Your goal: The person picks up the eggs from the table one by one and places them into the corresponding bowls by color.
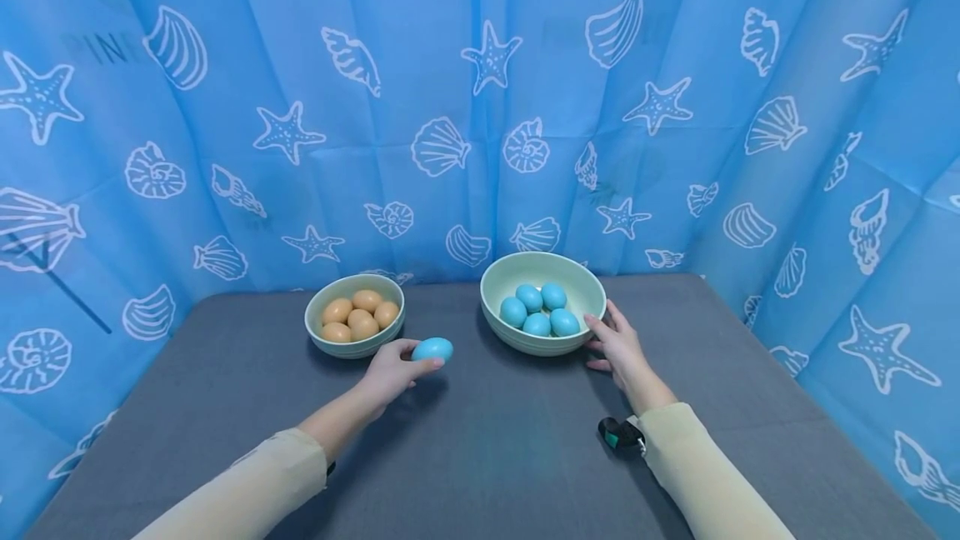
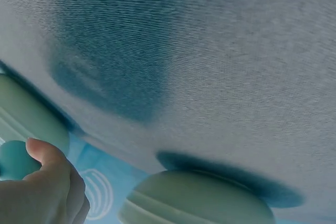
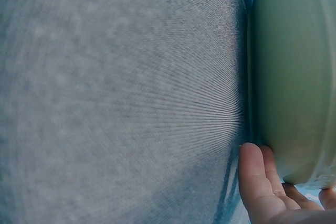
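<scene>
My left hand [image 1: 392, 372] pinches a blue egg [image 1: 432, 350] between thumb and fingers, above the table and just right of the smaller pale green bowl [image 1: 352, 350]. Several brown eggs [image 1: 363, 325] lie in that bowl. In the left wrist view the same egg [image 2: 16, 160] shows beside the thumb. The larger pale green bowl [image 1: 536, 346] stands to the right with several blue eggs [image 1: 536, 324] inside. My right hand [image 1: 624, 354] grips this bowl's right side, one digit at the rim. In the right wrist view, fingertips [image 3: 251, 156] sit low against the bowl's wall [image 3: 294, 77].
A grey cloth [image 1: 495, 448] covers the table. Behind and beside it hangs a blue curtain [image 1: 480, 123] printed with white shells and starfish. A small black device [image 1: 621, 435] sits at the right wrist.
</scene>
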The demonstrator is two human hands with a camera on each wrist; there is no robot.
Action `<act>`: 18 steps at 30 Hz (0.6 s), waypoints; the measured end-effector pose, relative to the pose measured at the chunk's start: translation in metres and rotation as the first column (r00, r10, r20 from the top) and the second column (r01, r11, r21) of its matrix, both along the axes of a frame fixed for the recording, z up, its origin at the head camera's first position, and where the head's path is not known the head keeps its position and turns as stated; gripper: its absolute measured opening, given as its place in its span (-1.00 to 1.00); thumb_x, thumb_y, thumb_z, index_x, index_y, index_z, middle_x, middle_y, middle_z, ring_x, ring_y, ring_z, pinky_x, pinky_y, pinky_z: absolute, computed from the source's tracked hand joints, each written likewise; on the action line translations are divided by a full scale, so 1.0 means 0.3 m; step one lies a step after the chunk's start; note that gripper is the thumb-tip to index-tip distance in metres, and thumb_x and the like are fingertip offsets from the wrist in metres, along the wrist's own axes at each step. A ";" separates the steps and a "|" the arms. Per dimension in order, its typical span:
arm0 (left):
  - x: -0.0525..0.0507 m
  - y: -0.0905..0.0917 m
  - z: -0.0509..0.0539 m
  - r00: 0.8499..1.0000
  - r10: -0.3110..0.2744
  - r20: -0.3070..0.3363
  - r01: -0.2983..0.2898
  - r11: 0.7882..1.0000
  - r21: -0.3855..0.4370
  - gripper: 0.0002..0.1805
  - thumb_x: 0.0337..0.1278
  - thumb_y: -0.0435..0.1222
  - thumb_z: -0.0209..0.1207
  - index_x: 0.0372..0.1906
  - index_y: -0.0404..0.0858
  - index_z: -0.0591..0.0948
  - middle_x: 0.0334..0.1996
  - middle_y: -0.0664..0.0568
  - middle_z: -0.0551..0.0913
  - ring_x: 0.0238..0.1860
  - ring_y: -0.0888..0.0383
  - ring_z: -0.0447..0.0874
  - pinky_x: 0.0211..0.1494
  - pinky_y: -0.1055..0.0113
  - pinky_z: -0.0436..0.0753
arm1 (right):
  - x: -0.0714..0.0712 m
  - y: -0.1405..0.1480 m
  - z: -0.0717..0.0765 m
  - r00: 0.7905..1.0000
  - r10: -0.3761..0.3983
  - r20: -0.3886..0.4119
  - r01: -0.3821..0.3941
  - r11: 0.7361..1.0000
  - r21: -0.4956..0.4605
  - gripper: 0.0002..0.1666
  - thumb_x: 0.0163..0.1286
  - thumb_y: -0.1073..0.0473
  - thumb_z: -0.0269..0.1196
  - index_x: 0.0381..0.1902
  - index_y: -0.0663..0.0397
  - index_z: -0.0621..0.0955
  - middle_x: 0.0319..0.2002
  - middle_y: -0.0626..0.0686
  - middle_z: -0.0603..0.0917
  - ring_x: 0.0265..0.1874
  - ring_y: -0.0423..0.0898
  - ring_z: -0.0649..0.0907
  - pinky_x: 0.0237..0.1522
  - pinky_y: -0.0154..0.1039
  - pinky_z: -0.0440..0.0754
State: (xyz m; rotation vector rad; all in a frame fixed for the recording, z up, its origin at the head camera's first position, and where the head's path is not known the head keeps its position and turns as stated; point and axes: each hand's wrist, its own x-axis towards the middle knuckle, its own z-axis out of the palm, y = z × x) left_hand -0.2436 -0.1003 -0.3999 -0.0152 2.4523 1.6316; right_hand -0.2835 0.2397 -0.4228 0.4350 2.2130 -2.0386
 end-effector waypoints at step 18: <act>-0.038 0.094 0.013 0.999 -0.032 0.001 0.032 0.999 0.017 -0.40 0.19 -0.13 0.31 0.20 -0.43 0.47 0.05 -0.17 0.55 -0.01 -0.01 0.54 0.01 0.08 0.63 | 0.001 -0.007 0.008 1.000 -0.023 0.014 0.023 1.000 -0.007 -0.12 0.56 -0.04 -0.01 0.56 -0.19 -0.26 0.53 0.26 -0.13 0.29 0.29 0.32 0.10 0.22 0.53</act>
